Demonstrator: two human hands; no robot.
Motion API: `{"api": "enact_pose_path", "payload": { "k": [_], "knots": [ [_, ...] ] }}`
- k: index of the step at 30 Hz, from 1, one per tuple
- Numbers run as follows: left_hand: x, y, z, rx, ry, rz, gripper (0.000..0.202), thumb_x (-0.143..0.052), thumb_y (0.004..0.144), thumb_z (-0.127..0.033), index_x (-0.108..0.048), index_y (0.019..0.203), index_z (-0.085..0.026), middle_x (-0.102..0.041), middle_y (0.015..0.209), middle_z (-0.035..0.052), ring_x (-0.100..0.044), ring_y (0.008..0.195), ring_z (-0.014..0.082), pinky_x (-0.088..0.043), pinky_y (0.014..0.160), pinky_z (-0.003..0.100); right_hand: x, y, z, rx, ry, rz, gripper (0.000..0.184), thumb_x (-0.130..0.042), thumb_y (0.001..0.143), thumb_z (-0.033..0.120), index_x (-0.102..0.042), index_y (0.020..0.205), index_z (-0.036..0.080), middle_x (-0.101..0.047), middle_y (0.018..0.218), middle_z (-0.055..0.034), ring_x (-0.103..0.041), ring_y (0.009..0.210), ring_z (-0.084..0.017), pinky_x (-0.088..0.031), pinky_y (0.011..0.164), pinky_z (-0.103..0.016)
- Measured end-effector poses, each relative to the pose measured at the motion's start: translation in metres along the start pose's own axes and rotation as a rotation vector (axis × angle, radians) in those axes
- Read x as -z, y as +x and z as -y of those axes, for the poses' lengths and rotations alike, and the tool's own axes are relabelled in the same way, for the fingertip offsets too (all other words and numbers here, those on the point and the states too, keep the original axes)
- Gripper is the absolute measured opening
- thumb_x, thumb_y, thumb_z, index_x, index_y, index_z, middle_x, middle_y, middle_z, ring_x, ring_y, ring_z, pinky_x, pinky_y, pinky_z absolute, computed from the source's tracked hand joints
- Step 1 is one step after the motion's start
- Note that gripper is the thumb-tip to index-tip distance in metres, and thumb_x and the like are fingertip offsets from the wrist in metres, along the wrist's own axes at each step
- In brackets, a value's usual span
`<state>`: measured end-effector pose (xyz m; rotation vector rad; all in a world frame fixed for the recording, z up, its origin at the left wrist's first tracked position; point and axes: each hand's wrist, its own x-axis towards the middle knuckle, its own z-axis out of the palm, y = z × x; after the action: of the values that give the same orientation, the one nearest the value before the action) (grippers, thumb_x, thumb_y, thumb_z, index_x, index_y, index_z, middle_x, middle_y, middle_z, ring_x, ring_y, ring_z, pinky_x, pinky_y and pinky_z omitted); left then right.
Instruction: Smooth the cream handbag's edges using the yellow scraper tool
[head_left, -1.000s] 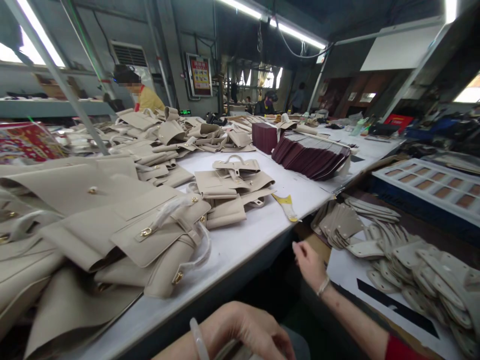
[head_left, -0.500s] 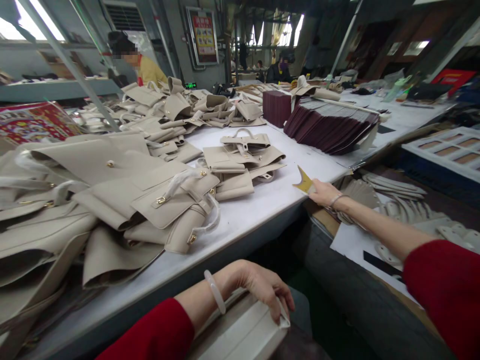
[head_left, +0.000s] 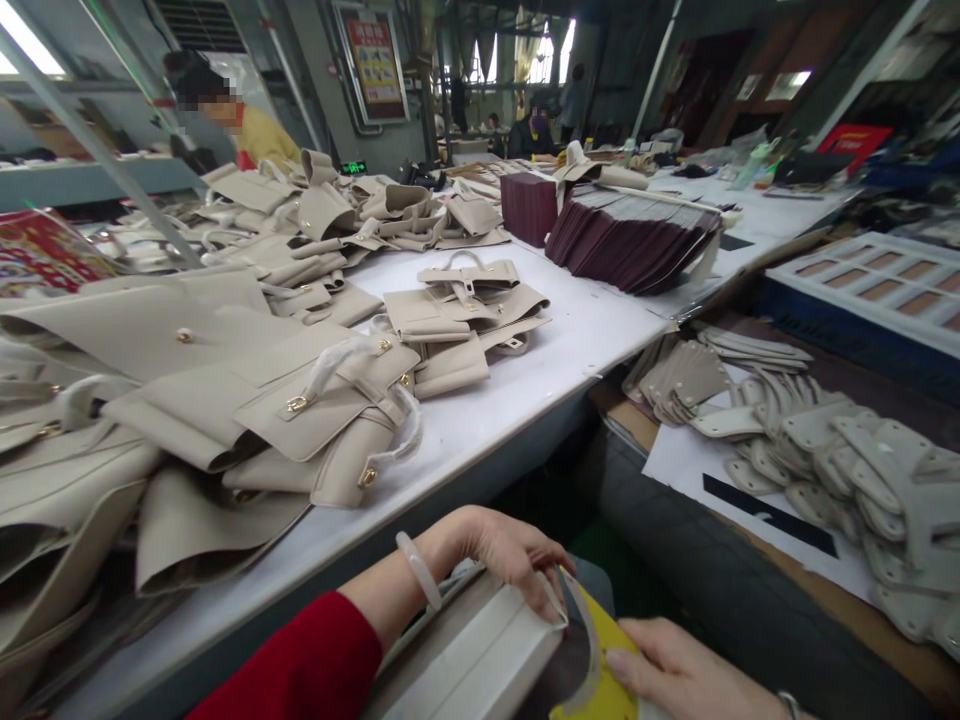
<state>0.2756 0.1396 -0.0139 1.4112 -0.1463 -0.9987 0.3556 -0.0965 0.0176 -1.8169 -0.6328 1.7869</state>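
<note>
Grey wall (head_left: 315,60), framed poster (head_left: 375,65) (red, yellow), bright windows (head_left: 562,52) beyond.

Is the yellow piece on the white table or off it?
Off: the right hand holds the yellow piece, away from the white table.

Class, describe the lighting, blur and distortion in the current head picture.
Head view: windows glare white; head view: shadow darkens the space beneath the table; head view: poles slant, suggesting wide-angle distortion; head view: the wall poster's small print blurs.

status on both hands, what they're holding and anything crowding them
Left hand gripping pale piece by its edge. Right hand holding yellow piece alongside. Left hand crowds yellow piece's upper tip.
</note>
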Motion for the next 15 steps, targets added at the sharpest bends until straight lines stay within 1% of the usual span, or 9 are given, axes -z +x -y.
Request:
{"api": "enact_pose_path", "payload": {
  "k": [2,5,7,10,13,15],
  "knots": [
    [0.000,-0.002,-0.002,0.032,0.011,-0.024,0.125,-0.086,0.056,-0.050,-0.018,0.151,-0.004,-0.058,0.132,0.0196,-0.051,0.128,0.0350,-0.039,0.109,0.046,-0.006,0.007,0.003,0.026,-0.015,-0.048,0.055,-0.051,0.080,0.070,-0.061,0.091,0.017,-0.066,0.076,-0.0058,-0.053,0.049,-0.012,-0.036,0.041,-0.020],
    [-0.001,-0.006,-0.006,0.063,0.052,-0.073,0.132,-0.085,0.054,-0.055,-0.015,0.151,-0.001,-0.050,0.140,0.0246,-0.049,0.130,0.0378,-0.037,0.110,0.048,-0.012,0.014,0.003,0.131,-0.083,-0.082,0.051,-0.046,0.085,0.066,-0.059,0.085,0.016,-0.070,0.088,-0.0105,-0.062,0.071,-0.018,-0.044,0.057,-0.023],
    [-0.001,-0.007,-0.007,0.077,0.056,-0.093,0.137,-0.085,0.051,-0.057,-0.013,0.151,0.001,-0.047,0.141,0.0270,-0.048,0.130,0.0395,-0.036,0.110,0.050,-0.016,0.016,0.001,0.157,-0.114,-0.091,0.051,-0.043,0.087,0.065,-0.058,0.084,0.016,-0.071,0.091,-0.0119,-0.063,0.079,-0.020,-0.045,0.064,-0.025],
    [-0.001,-0.008,-0.007,0.077,0.042,-0.104,0.140,-0.086,0.050,-0.057,-0.008,0.151,0.001,-0.047,0.142,0.0272,-0.046,0.132,0.0386,-0.034,0.112,0.049,-0.019,0.017,0.001,0.131,-0.093,-0.095,0.051,-0.041,0.087,0.064,-0.058,0.087,0.016,-0.070,0.093,-0.0123,-0.063,0.080,-0.021,-0.045,0.065,-0.026],
    [0.000,-0.007,-0.006,0.067,0.020,-0.101,0.139,-0.087,0.052,-0.051,-0.003,0.152,-0.001,-0.044,0.145,0.0255,-0.043,0.135,0.0358,-0.033,0.113,0.047,-0.019,0.018,0.003,0.123,-0.084,-0.080,0.053,-0.042,0.086,0.065,-0.058,0.089,0.015,-0.070,0.097,-0.0129,-0.063,0.083,-0.021,-0.045,0.068,-0.026],
    [0.000,-0.007,-0.005,0.067,0.010,-0.099,0.138,-0.087,0.053,-0.046,-0.002,0.152,-0.002,-0.043,0.146,0.0247,-0.043,0.135,0.0354,-0.035,0.112,0.048,-0.019,0.019,0.004,0.119,-0.094,-0.074,0.054,-0.043,0.086,0.066,-0.058,0.089,0.015,-0.070,0.095,-0.0120,-0.061,0.079,-0.019,-0.044,0.065,-0.026]
  ]
}}
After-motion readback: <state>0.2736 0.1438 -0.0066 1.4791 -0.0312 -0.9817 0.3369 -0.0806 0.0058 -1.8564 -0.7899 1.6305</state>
